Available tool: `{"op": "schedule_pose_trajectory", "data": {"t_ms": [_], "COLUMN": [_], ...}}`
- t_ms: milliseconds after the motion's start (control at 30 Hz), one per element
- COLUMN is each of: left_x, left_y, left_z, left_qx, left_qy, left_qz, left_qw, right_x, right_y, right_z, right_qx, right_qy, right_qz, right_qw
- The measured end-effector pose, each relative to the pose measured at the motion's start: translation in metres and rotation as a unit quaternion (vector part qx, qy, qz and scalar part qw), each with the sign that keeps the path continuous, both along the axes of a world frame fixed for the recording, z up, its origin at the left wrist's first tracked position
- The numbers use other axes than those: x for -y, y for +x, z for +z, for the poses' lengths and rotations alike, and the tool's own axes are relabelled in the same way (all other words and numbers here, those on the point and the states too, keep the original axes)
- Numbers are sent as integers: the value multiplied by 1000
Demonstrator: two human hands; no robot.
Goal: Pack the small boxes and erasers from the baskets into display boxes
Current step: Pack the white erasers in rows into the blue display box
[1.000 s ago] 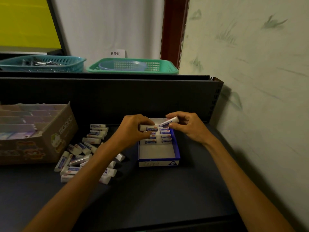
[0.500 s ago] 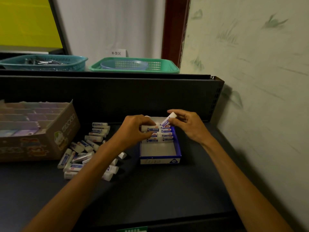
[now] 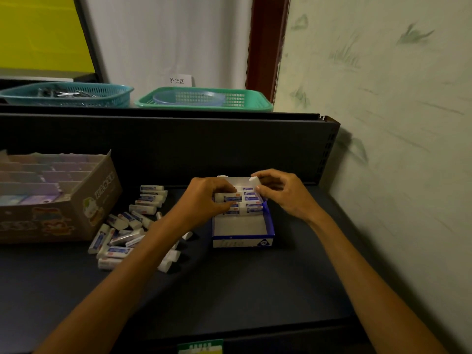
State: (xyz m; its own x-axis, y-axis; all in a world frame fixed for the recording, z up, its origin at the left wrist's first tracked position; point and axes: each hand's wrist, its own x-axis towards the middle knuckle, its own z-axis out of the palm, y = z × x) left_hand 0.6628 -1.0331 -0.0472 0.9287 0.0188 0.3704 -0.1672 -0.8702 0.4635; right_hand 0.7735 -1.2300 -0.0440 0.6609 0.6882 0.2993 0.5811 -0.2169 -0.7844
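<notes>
Head view: a dark shelf (image 3: 229, 290) carries a small open display box (image 3: 242, 242), white inside with blue walls and a blue-and-white printed front panel. It stands toward the back right of the shelf, well clear of the front edge. Its far half holds two columns of packed erasers (image 3: 252, 204), white bars in blue-and-white sleeves, each lying with its long axis running left to right across the box; the near half shows bare white floor.

The left hand (image 3: 207, 200) reaches in over the box's left wall, thumb and curled fingers pinching one sleeved eraser (image 3: 228, 198) that lies level, long axis left to right, above the left column. The right hand (image 3: 283, 192) hovers at the box's far right corner with fingers curled around another eraser, whose white end (image 3: 254, 179) pokes out up and to the left, so the piece stands tilted rather than flat.

Left of the box, toward the middle of the shelf, loose erasers (image 3: 122, 233) lie in a scatter pointing many ways, some partly under the left forearm. At the left edge sits a cardboard carton (image 3: 84, 213) with rows of pale purple items inside. On the ledge behind, a teal basket (image 3: 102, 94) and a green basket (image 3: 242, 103) stand side by side.
</notes>
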Motion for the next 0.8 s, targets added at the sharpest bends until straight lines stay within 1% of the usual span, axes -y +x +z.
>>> {"op": "schedule_pose_trajectory", "data": {"t_ms": [200,300,400,567,700,800], "left_x": [2,4,7,12,12,12], "left_y": [2,5,9,11,12,11], "left_z": [-2,-2,-4,-5,-4,-4], "left_qx": [-46,-78,-106,-121,-132,-138], "left_qy": [31,66,96,135,165,165], "left_qz": [14,23,29,35,30,28], "left_qw": [998,994,989,983,977,976], "right_x": [-3,-7,-11,-14,-17,-17], "right_y": [-2,-4,-4,-3,-3,-4], "right_z": [-4,-4,-3,-5,-4,-2], "right_qx": [1,40,98,126,139,151], "right_qy": [-56,-111,-164,-248,-280,-300], "right_qz": [11,21,23,31,33,32], "right_qw": [998,993,981,960,949,941]}}
